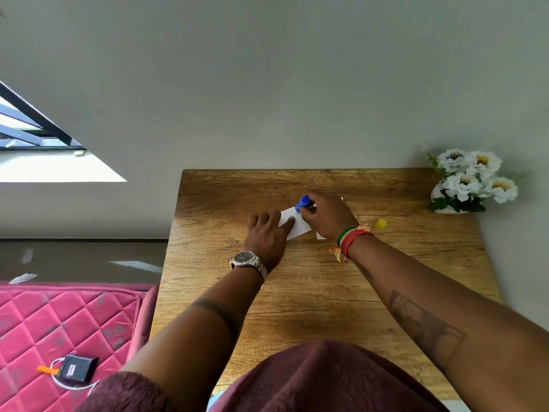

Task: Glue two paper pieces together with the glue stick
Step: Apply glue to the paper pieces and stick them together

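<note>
Wooden table [312, 292] bearing two white paper pieces; nearer piece [297, 223] pinned by the left hand [267, 233], fingers flat and extended. Right hand [326, 217] grips the blue glue stick [303, 202], long axis tilted, lower end on the paper, upper end pointing away-right. Yellow cap [380, 224] lies apart, right.
</note>
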`<action>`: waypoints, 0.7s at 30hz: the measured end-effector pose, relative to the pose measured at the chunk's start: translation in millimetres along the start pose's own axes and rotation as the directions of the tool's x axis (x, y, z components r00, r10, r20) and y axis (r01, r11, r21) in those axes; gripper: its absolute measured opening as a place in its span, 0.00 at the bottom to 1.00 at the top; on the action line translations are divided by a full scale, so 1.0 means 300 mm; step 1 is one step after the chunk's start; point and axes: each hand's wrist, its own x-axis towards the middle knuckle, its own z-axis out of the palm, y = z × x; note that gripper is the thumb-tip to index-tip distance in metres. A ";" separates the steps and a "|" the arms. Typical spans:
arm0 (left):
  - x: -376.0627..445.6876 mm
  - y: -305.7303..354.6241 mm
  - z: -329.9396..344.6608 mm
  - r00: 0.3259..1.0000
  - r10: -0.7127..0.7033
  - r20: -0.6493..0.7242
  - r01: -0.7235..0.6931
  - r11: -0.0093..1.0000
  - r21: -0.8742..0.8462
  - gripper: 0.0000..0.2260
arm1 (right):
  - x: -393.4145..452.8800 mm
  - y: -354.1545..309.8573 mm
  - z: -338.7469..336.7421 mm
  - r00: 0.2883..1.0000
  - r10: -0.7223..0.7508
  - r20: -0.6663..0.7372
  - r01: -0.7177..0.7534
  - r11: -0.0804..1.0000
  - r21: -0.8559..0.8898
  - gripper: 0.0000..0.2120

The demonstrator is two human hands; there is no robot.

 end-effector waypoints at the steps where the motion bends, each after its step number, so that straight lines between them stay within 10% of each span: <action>1: 0.002 -0.001 0.000 1.000 -0.005 0.006 0.005 1.000 0.000 0.24 | -0.001 0.001 -0.004 1.000 -0.005 0.011 0.006 1.000 -0.020 0.08; 15: 0.016 -0.002 -0.010 0.999 0.004 0.047 -0.006 1.000 0.030 0.25 | -0.122 0.046 -0.012 1.000 0.009 0.025 -0.006 0.993 -0.121 0.13; 21: 0.013 0.010 -0.027 0.998 0.029 0.051 -0.033 0.997 0.072 0.24 | -0.126 0.057 -0.031 0.981 0.167 -0.097 -0.152 0.978 0.146 0.10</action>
